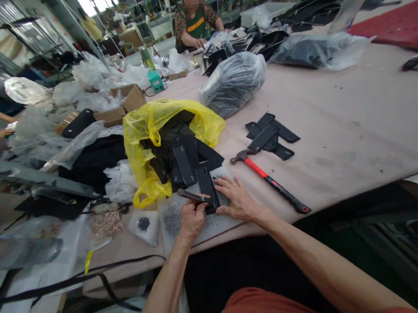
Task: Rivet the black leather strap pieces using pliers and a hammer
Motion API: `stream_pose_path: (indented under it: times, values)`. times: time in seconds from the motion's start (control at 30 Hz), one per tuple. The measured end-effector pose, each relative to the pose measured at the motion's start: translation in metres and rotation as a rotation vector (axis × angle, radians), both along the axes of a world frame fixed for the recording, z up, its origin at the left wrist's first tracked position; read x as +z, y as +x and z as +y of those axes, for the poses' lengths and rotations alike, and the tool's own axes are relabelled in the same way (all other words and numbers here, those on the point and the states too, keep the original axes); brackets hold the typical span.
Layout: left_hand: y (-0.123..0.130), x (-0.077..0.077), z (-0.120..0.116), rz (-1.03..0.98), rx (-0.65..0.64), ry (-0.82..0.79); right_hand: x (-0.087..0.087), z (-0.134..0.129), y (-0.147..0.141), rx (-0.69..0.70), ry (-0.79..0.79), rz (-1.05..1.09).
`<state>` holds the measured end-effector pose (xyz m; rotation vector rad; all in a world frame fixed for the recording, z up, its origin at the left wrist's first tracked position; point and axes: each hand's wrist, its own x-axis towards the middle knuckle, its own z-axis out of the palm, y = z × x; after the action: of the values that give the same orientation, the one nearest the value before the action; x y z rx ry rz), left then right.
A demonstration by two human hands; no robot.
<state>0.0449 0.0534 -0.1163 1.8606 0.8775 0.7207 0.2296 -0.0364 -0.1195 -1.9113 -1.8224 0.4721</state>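
Observation:
My left hand [193,219] is closed round a dark metal tool [190,195], whose end reaches over a flat black piece [206,184]. That piece lies on a pale, speckled board [171,220]. My right hand [236,198] is spread flat at the right side of the piece, fingers apart. Just beyond, a yellow plastic bag [142,128] lies open with black pieces [183,164] spilling toward my hands. Right of my right hand is a hammer [267,178] with a red and black handle, its head near a small pile of black pieces [272,135].
A clear bag of dark goods [236,81] stands behind the pile. At left are copper-coloured small parts [107,223], a white block [144,227] and black straps [76,280]. Across the table [324,114] a person [195,23] works near dark pieces.

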Motion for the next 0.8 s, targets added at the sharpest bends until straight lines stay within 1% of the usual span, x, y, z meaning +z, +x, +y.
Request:
stream_pose_path:
  times: [0.17,0.33,0.67,0.8]
  values:
    - [-0.0013,-0.0007,-0.0021,-0.006,-0.009,-0.003,0.0017,0.0008,0.0011,-0.013,0.017,0.026]
    - [-0.0001,-0.0026,-0.0031,0.004,-0.037,0.046,0.0006,0.0002,0.0017,-0.017,0.023,0.027]
    - [0.0031,-0.0043,-0.0042,0.084,-0.038,0.107,0.0003,-0.0002,0.0014,-0.026,0.040,0.043]
    - [0.0038,-0.0058,-0.0051,0.089,-0.061,0.163,-0.0016,-0.0005,0.0016,-0.023,0.053,0.052]
